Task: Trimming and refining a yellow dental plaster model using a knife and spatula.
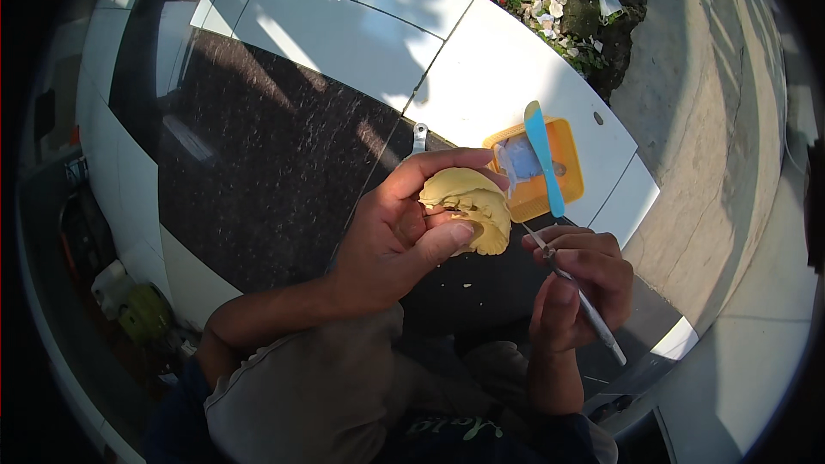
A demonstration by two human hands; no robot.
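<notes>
My left hand (378, 236) grips a pale yellow plaster dental cast (492, 216), thumb pressed on its near side and fingers behind it. The cast is curved like a horseshoe, with a rough, uneven inner face. To its right, my right hand (584, 283) pinches a slim silver craft knife (595, 322) like a pen. Its narrow blade points up and left toward the cast, apparently with a small gap between them. The inner side of the cast is partly covered by my left thumb.
A yellow plastic basket (574, 150) holds a clear plastic bag, with a blue spatula (540, 155) lying across it. A metal piece with a hole (420, 133) shows behind my left hand. Pale crumbs dot the dark tiles (258, 155). Rubble (550, 0) lies beyond the white tiles.
</notes>
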